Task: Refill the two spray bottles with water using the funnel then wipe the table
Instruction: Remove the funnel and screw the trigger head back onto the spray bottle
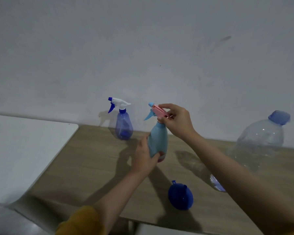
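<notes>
A light blue spray bottle (157, 138) stands upright near the middle of the wooden table (92, 163). My left hand (143, 160) grips its lower body. My right hand (176, 120) pinches its pink spray head (157, 110) at the top. A second spray bottle (123, 126), clear blue with a white and blue trigger head, stands by the wall behind and to the left. A dark blue funnel (180, 195) lies mouth down on the table in front. A big clear water bottle (260, 141) with a blue cap lies tilted at the right, partly hidden by my right arm.
A white table (24, 150) adjoins the wooden one on the left. A plain wall runs close behind both tables. A grey rounded object (5, 221) sits at the bottom left corner.
</notes>
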The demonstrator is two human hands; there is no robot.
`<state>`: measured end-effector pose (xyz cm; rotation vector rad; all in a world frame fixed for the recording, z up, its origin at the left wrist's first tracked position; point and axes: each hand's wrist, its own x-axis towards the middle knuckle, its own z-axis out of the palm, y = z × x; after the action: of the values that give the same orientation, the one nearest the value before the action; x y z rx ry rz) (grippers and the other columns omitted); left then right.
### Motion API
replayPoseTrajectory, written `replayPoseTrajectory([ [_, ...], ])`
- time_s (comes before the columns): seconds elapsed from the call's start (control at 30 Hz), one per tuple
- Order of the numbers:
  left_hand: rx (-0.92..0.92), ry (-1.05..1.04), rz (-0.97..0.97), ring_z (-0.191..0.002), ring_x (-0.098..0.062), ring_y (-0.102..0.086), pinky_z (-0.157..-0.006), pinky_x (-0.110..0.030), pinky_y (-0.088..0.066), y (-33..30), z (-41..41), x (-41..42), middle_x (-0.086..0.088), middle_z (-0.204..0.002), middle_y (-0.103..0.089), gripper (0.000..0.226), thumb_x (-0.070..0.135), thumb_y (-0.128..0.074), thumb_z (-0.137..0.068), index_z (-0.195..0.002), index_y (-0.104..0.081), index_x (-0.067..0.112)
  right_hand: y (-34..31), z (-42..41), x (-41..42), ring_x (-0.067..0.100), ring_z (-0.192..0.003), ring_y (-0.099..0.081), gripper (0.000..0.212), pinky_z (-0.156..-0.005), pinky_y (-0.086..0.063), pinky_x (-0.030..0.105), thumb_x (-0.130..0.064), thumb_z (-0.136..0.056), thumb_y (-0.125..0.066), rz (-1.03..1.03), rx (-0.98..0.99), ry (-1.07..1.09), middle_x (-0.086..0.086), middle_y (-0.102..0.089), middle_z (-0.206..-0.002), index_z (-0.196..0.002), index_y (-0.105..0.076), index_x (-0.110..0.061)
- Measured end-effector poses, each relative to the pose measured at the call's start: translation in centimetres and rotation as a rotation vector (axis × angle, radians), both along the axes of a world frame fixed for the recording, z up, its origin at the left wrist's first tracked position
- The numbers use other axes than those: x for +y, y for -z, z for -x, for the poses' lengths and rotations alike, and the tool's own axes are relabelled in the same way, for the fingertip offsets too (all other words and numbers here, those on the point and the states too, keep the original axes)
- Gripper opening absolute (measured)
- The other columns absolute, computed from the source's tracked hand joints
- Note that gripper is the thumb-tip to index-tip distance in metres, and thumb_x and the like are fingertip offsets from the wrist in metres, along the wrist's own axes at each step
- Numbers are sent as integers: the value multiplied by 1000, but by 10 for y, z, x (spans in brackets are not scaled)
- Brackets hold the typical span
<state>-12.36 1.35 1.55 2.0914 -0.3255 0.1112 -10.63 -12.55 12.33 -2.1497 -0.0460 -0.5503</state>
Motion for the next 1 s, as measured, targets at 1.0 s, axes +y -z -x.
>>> replayPoseTrajectory([
  [1.0,-103,-152,-76,-114,-24,-55,-92,-34,-48,50,-123,-34,-10,-124,-56,47,18,-69,-79,-122,-51,8,57,-125,-25,29,-81,-59,27,-64,-48,33,-17,-76,-72,639,-386,57,14,-62,-93,-98,-64,-4],
])
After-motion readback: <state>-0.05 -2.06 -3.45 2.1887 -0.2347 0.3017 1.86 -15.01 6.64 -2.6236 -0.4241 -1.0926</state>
